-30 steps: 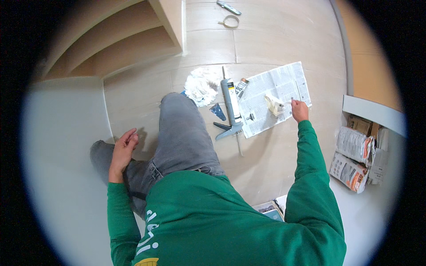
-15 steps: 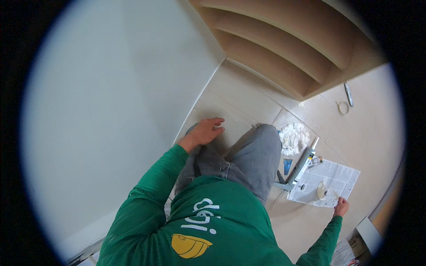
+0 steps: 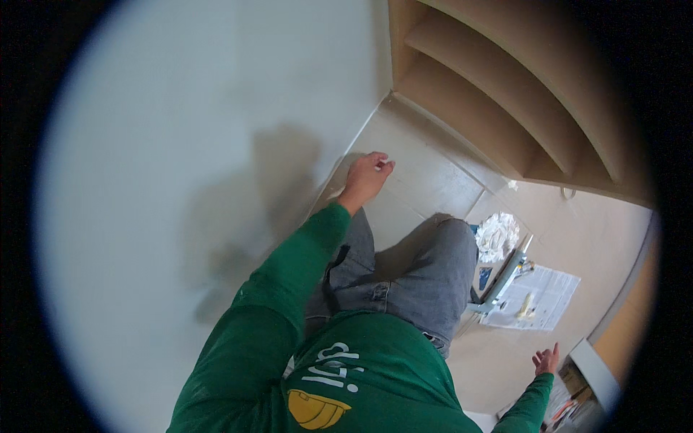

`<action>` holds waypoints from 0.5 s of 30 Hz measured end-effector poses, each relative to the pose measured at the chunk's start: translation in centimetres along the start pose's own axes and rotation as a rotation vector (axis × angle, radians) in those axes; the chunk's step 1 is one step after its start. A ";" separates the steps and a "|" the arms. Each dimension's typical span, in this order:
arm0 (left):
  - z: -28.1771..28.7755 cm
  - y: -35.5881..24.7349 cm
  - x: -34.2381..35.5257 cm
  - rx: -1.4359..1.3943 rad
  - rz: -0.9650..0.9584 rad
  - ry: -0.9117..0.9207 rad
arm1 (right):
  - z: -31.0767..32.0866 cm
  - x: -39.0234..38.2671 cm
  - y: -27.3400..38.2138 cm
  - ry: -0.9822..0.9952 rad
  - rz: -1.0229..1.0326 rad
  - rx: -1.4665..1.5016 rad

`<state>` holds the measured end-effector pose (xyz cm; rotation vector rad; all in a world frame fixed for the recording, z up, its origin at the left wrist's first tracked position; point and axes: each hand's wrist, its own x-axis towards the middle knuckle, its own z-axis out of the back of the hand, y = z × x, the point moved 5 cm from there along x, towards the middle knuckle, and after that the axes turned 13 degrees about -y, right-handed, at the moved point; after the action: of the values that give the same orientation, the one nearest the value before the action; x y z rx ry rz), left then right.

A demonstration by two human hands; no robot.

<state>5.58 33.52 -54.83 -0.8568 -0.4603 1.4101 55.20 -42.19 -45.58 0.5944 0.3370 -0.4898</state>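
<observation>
My left hand [image 3: 364, 180] reaches out past my left knee, low over the tiles beside the white wall [image 3: 195, 144]. Its fingers are curled together, with a small whitish spot at the tips that I cannot make out. Off to the right, my right hand [image 3: 546, 361] is held with its fingers apart and nothing in it. The nearest thing to it is a sheet of newspaper [image 3: 552, 292] on the floor. On that sheet lies a cream-coloured lump [image 3: 525, 307]. A grey caulking gun [image 3: 500, 283] with a pale nozzle rests across the sheet's left edge.
A crumpled white rag [image 3: 498, 237] and a small blue piece [image 3: 484, 276] lie beside my right knee. Ahead stands a beige shelf unit [image 3: 498, 86], with a tape roll [image 3: 568, 193] at its base. A box of assorted items [image 3: 577, 390] sits at the lower right.
My left hand has moved forward from my knee, and its fingers have curled in. My right hand has left the newspaper's corner and opened. The view has shifted.
</observation>
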 end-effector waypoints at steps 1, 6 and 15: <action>-0.2 -0.3 1.1 0.002 0.006 0.008 | 0.1 -2.4 0.6 0.049 0.023 0.005; -2.1 0.5 7.5 0.027 -0.093 -0.192 | -4.2 -9.9 5.5 -0.108 0.014 0.020; -8.8 2.1 16.1 0.073 0.024 -0.505 | -29.6 -35.3 3.5 0.267 0.897 -0.297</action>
<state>12.93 46.89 -65.27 -0.4404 -0.7754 1.6559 22.81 -9.81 -51.72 0.4617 0.3498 0.4999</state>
